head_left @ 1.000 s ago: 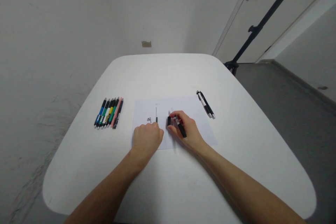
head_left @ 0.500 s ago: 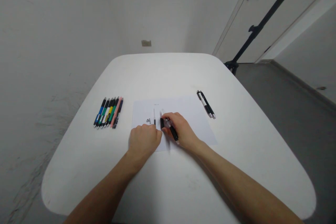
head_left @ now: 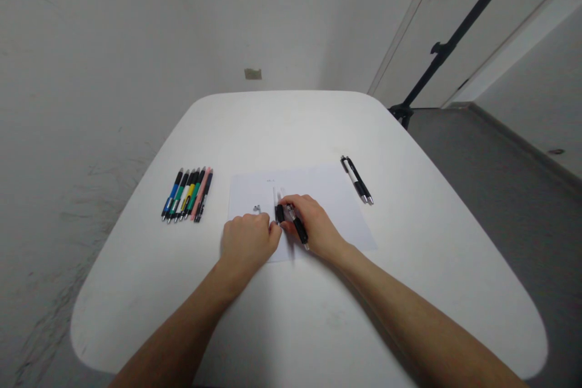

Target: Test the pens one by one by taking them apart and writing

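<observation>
My right hand (head_left: 313, 224) rests over a white sheet of paper (head_left: 336, 194), closed on a black-and-clear pen (head_left: 299, 229); a short black grip piece (head_left: 279, 213) shows at its fingertips. My left hand (head_left: 251, 235) is closed at the sheet's lower left, thumb beside the right fingertips. A thin refill (head_left: 274, 197) stretches away from between the hands, close against the black piece. What the left fingers hold is hidden beneath the hand. Small metallic parts (head_left: 257, 208) lie on the paper just beyond the left knuckles.
Several coloured pens (head_left: 187, 195) lie side by side on the left of the white table (head_left: 291, 127). Two black-and-white pens (head_left: 357, 180) lie at the right, by the paper's edge. A dark stand (head_left: 436, 60) rises behind the table's right corner.
The thin refill has moved right, up to the black piece at the right fingertips. My left hand has shifted very slightly; my right hand stays almost in place.
</observation>
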A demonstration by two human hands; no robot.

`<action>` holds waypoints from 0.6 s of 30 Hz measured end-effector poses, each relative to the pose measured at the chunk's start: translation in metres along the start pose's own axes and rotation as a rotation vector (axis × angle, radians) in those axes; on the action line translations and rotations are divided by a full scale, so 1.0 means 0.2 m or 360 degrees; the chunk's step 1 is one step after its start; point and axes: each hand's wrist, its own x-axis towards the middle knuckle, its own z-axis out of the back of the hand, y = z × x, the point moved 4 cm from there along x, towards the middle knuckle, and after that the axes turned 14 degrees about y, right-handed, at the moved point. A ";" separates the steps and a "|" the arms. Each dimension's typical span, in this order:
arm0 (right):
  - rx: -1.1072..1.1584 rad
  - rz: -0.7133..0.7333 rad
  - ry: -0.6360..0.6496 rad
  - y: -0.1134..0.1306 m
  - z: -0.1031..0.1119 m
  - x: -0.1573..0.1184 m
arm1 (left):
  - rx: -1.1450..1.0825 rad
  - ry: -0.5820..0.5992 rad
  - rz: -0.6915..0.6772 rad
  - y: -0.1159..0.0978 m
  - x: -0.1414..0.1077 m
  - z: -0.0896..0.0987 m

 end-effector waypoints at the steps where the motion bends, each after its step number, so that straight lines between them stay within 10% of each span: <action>1: 0.0000 -0.0001 0.0001 0.00 0.00 0.00 | -0.0003 -0.0018 -0.0002 0.00 0.00 0.00; 12: 0.0201 -0.0043 -0.0069 -0.01 0.02 -0.02 | -0.0076 -0.0242 -0.0052 0.03 0.01 0.00; 18: 0.0868 -0.0109 -0.0232 -0.01 0.07 -0.03 | -0.0370 -0.0858 -0.0416 0.04 -0.02 0.02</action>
